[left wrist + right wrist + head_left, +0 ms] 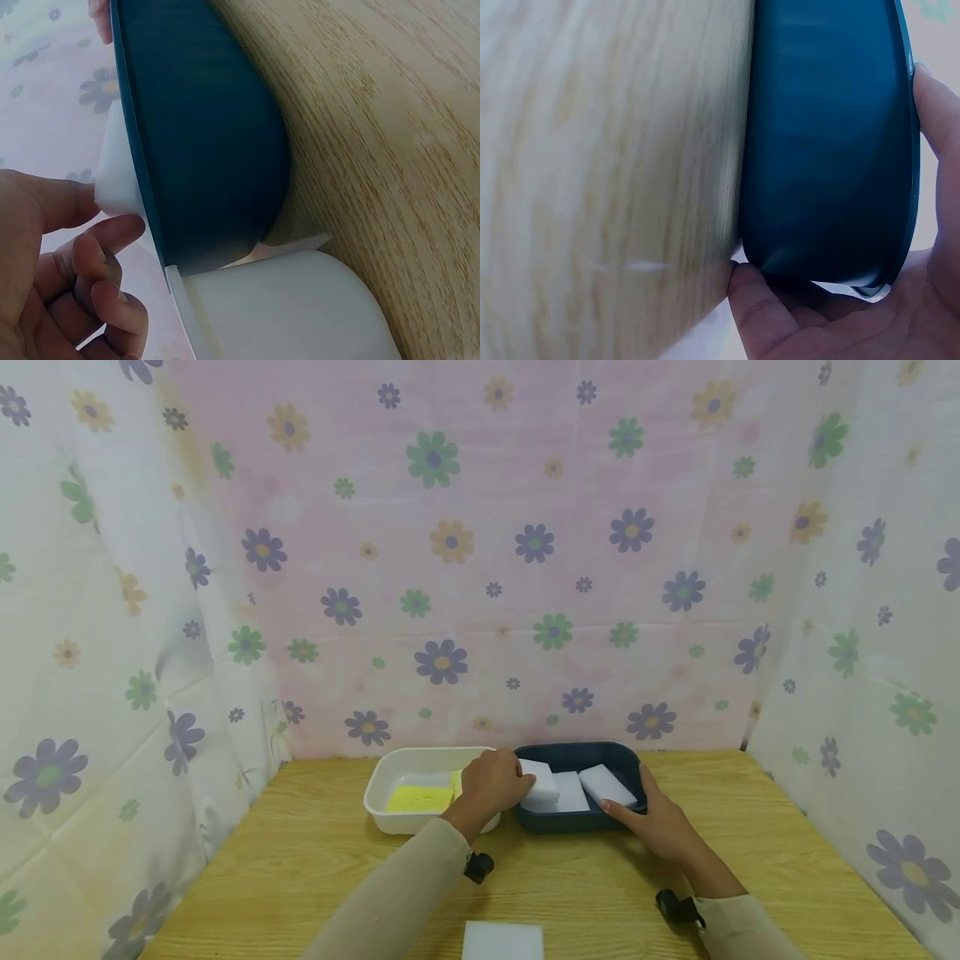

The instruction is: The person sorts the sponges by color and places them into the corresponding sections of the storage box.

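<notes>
My left hand [491,783] pinches a white sponge [541,781] between thumb and fingers at the left end of a dark blue tub [570,823]. In the left wrist view this sponge [120,169] stands partly above the tub's rim. Two more white sponges lie inside the tub, a flat one [572,792] in the middle and a tilted one [606,786] on the right. My right hand [663,822] grips the tub's right end; in the right wrist view its thumb is on the rim and its fingers bend round the outer wall.
A white tub [386,823] with yellow sponges [420,798] stands close to the left of the blue one, partly behind my left hand. Another white block [502,941] lies at the near edge of the wooden table [315,860]. Flowered cloth [480,610] hangs behind and at both sides.
</notes>
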`<state>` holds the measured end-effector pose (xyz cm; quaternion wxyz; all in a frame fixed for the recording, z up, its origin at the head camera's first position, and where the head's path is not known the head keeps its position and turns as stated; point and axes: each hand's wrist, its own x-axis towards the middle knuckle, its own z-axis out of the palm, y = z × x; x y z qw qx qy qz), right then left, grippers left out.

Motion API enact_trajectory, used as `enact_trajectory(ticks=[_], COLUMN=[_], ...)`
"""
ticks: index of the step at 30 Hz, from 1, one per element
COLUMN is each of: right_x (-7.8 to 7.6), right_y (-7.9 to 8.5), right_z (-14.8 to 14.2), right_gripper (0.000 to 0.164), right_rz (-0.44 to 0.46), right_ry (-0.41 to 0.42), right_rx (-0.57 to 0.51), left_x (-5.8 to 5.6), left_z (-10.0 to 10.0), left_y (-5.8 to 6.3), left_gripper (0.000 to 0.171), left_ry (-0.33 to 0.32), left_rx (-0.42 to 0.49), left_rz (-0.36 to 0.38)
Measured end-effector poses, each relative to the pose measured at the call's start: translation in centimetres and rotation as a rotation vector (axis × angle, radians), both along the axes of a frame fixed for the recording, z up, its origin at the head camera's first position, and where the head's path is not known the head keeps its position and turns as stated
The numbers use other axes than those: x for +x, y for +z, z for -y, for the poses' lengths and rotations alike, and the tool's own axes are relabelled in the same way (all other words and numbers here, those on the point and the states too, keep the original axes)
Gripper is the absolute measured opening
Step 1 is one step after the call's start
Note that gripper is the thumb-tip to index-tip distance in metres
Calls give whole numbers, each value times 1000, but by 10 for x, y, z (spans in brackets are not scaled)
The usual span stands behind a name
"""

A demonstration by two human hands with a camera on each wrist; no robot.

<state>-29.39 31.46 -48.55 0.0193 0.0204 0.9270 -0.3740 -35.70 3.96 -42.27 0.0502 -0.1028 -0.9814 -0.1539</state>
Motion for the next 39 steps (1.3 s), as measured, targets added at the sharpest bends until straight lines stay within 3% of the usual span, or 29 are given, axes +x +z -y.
enact_trajectory(ticks=[3,10,19,31,35,39], right_x=[0,1,3,4,3,2], right_y=[-1,-3,-4,0,7,7], right_z=[0,1,1,0,0,2], right_gripper=[123,124,125,125,124,125], right_rz=[2,2,10,15,-1,4], right_ry=[0,-1,5,4,2,11], right_rx=[0,12,16,15,9,12], left_x=[0,3,9,40,51,64], left_z=[0,4,12,40,54,73], left_y=[-1,1,3,12,15,9], left_gripper=[33,57,58,53,42,31], left_ry=[-6,-40,-63,-161,-180,-213], left_rx=[-1,8,63,118,131,124], left_rz=[9,10,-8,-39,-38,7])
